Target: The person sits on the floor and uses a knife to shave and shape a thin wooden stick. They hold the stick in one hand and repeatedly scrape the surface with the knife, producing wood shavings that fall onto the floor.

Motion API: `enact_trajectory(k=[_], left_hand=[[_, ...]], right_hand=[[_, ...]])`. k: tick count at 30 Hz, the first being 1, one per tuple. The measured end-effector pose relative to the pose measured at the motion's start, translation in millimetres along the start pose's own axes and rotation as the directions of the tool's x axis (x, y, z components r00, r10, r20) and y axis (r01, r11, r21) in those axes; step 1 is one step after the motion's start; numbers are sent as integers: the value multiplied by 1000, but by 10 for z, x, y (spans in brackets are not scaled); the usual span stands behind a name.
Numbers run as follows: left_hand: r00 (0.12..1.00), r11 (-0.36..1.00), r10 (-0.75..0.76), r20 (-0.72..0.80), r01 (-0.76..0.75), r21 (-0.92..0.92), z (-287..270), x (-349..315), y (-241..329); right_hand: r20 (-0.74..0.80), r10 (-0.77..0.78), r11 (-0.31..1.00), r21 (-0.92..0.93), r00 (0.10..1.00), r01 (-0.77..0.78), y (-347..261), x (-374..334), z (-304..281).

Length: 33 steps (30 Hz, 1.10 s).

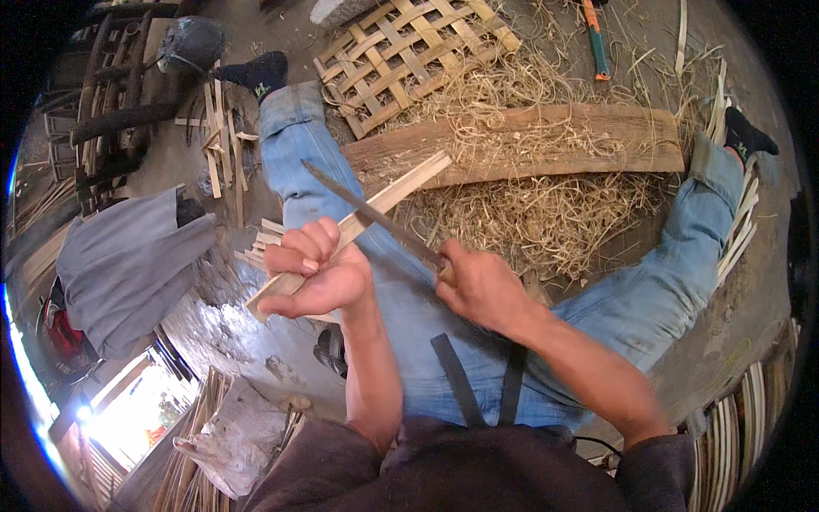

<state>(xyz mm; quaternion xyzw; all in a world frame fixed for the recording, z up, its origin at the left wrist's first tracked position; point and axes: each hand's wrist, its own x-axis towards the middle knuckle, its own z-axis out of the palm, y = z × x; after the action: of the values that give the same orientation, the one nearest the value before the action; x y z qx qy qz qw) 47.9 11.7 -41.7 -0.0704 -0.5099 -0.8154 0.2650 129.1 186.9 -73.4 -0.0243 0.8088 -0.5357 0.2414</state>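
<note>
My left hand is closed around a flat, pale strip of split wood or bamboo, which slants up to the right above my left thigh. In my right hand is the handle of a long knife, its fingers wrapped round it. The blade points up and left and crosses the strip just beyond my left fingers; whether its edge touches the strip I cannot tell. Most of the knife's handle is hidden in my right fist.
Between my outstretched legs lie a wooden plank and heaps of curly shavings. Beyond are a woven slat panel and a tool with a green and orange handle. Loose strips lie left; a grey cloth hangs nearby.
</note>
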Motion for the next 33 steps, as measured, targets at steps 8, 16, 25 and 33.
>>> enact_trajectory(k=[8,16,25,33], left_hand=[[998,1000,-3,69,2,16,69,-66,38],[993,999,21,117,-23,23,144,-3,-11],[928,940,209,-309,-103,327,90,68,18],[910,985,131,-394,-76,152,-74,133,7]], right_hand=[[49,117,986,-121,992,-110,450,124,-88],[13,249,958,-147,968,-245,622,271,-150],[-155,290,943,-124,944,-310,668,134,-56],[59,65,997,-53,996,-62,-81,10,255]])
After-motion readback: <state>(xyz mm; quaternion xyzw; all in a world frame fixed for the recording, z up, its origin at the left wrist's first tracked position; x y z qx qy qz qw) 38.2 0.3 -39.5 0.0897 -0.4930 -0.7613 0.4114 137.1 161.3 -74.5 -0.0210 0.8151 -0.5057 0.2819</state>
